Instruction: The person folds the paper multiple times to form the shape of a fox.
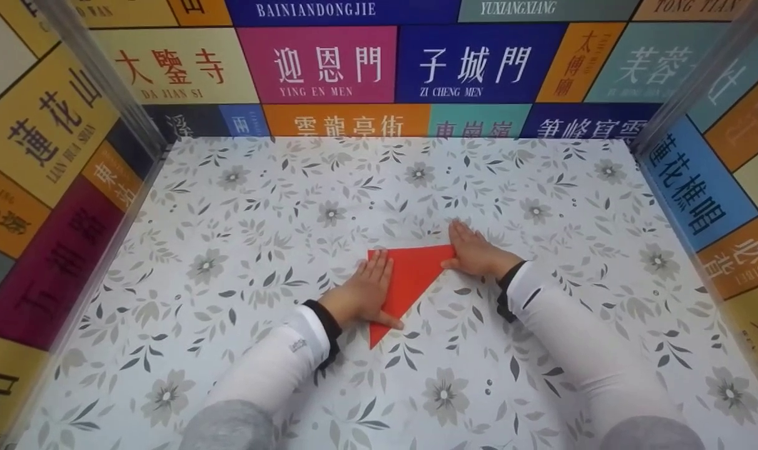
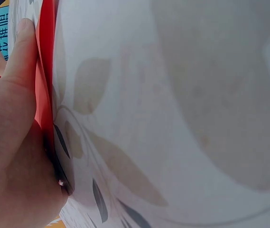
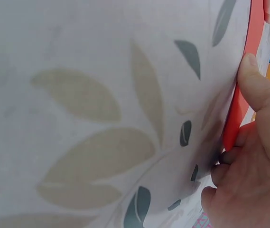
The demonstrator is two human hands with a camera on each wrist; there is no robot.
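A red sheet of paper (image 1: 414,275), folded into a triangle, lies on the patterned tabletop. My left hand (image 1: 363,289) presses flat on its left side, fingers extended and thumb spread toward the slanted edge. At the paper's upper right corner, my right hand (image 1: 478,252) pinches it between thumb and fingers. The left wrist view shows the paper (image 2: 44,95) edge-on, its layers slightly parted beside the left thumb (image 2: 22,52). In the right wrist view, the right thumb (image 3: 254,78) rests on the paper (image 3: 254,28), with the other fingers at the corner.
White cloth (image 1: 279,200) with grey flowers and leaves covers the table. Upright panels with coloured blocks of Chinese lettering (image 1: 329,65) enclose the back and both sides. Clear strips (image 1: 698,69) run along the panel corners.
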